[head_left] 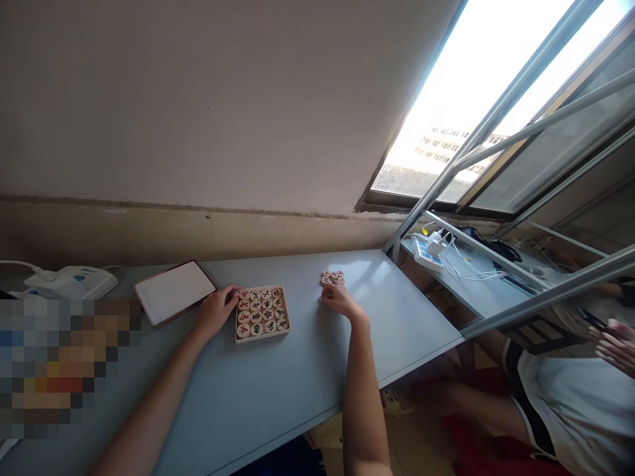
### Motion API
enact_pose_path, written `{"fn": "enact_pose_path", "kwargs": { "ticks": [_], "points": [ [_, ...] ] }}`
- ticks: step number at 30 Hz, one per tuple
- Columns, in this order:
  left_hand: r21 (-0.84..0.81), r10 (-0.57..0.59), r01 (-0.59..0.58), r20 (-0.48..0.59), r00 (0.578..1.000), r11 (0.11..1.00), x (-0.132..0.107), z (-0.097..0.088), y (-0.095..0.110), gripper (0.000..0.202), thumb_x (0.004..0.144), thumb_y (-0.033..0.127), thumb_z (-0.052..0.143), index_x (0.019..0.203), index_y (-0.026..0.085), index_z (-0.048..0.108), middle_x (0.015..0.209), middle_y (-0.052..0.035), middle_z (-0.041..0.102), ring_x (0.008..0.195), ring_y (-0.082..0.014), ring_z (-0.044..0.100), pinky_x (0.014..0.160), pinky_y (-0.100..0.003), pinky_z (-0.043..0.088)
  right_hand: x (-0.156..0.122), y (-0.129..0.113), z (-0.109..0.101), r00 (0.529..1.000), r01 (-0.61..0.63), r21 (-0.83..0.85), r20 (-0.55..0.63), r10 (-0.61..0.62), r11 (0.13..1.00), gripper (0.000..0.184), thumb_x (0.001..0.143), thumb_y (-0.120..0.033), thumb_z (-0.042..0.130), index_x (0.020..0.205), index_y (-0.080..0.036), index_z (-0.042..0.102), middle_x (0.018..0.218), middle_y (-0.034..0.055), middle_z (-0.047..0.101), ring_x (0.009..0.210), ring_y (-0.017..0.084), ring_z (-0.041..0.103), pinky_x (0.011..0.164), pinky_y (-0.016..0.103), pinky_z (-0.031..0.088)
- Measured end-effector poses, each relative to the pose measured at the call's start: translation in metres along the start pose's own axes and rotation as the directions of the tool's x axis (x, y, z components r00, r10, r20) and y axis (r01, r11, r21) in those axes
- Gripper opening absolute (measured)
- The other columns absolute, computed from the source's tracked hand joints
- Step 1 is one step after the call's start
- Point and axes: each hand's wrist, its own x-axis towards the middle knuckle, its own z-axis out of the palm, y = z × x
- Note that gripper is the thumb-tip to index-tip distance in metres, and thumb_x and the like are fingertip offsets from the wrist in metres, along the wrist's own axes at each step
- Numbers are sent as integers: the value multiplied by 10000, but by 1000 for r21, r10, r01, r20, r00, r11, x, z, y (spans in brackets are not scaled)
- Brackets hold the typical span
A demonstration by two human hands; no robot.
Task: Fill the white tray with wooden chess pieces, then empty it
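Observation:
A shallow box (262,338) full of round Chinese chess pieces (266,315) in rows, marked with red or dark characters, sits mid-desk. At its upper left corner, my left hand (218,305) grips the box's edge with curled fingers. Farther right, a small cluster of loose Chinese chess pieces (332,274) lies flat on the desk. My right hand (341,301) is at the near side of this cluster, its fingers bent down and drawn together. Whatever is under those fingertips is hidden. A white lid with a dark rim (174,291) lies left of the box.
The grey desk (297,383) runs along the wall. A white power strip (74,281) stands at its left end, beside a pixelated patch. Metal bed-frame bars (476,149) cross the right side. Beyond are another desk with chargers (436,244) and a seated person (560,396).

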Motion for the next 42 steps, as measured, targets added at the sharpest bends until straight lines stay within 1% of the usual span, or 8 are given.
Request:
{"fn": "enact_pose_path", "kwargs": {
  "ticks": [7,12,21,24,27,32,35,42],
  "points": [
    [-11,3,-3,6,1000,1000,-1,-1,-1,371,853,405,314,1022,228,594,970,-31,679,855,-200,612,674,-261,410,26,-41,38,981,49,-133,-181,-73,990,375,883,-228,416,1253,-220,476,1410,102,354,1317,247,243,1044,500,185],
    [1,-9,9,4,1000,1000,-1,0,1,381,858,408,308,1037,225,591,978,-38,678,876,-211,612,691,-269,413,33,-17,51,983,-93,-207,-175,56,974,451,938,-230,258,1378,-180,347,1475,99,268,1383,232,131,1079,548,43],
    [24,18,-18,3,1000,1000,-2,-1,1,374,866,375,298,1035,210,588,980,-54,677,871,-218,612,701,-281,413,23,10,41,963,-258,-256,-148,226,932,560,844,-45,270,1389,-153,342,1472,106,270,1378,254,171,1080,510,121],
    [9,8,-8,10,1000,1000,-3,-2,4,371,863,370,302,1030,204,589,972,-61,677,860,-217,616,697,-282,419,21,-13,33,973,-145,-182,-206,107,972,484,881,-121,315,1355,-186,393,1448,81,332,1361,239,217,1088,487,118],
    [-12,10,-10,13,1000,1000,-3,-3,5,361,861,373,310,1015,208,591,975,-57,678,871,-218,616,713,-286,424,21,-59,29,976,130,-25,-173,-132,991,436,904,-172,340,1330,-230,417,1408,37,400,1294,185,336,1044,375,263],
    [-50,36,-36,-1,999,998,0,0,-2,374,855,393,314,1040,206,580,1026,-58,668,920,-222,609,768,-299,434,23,-133,39,829,554,107,11,-559,825,454,881,-181,442,1323,-281,416,1311,20,509,1173,163,455,971,312,325],
    [-53,45,-46,-18,999,998,1,2,-6,376,844,384,322,1044,193,578,1029,-68,664,929,-228,604,784,-310,433,24,-150,47,797,601,81,15,-604,795,414,862,-119,452,1254,-249,490,1236,27,566,1089,167,504,959,316,316],
    [-73,37,-35,22,999,997,2,1,-6,375,851,440,328,1027,225,580,999,-40,671,906,-216,604,748,-285,419,28,-146,43,836,546,62,-101,-540,835,200,861,-240,529,1056,-214,567,1025,40,638,988,170,533,894,296,326]
  ]
}}
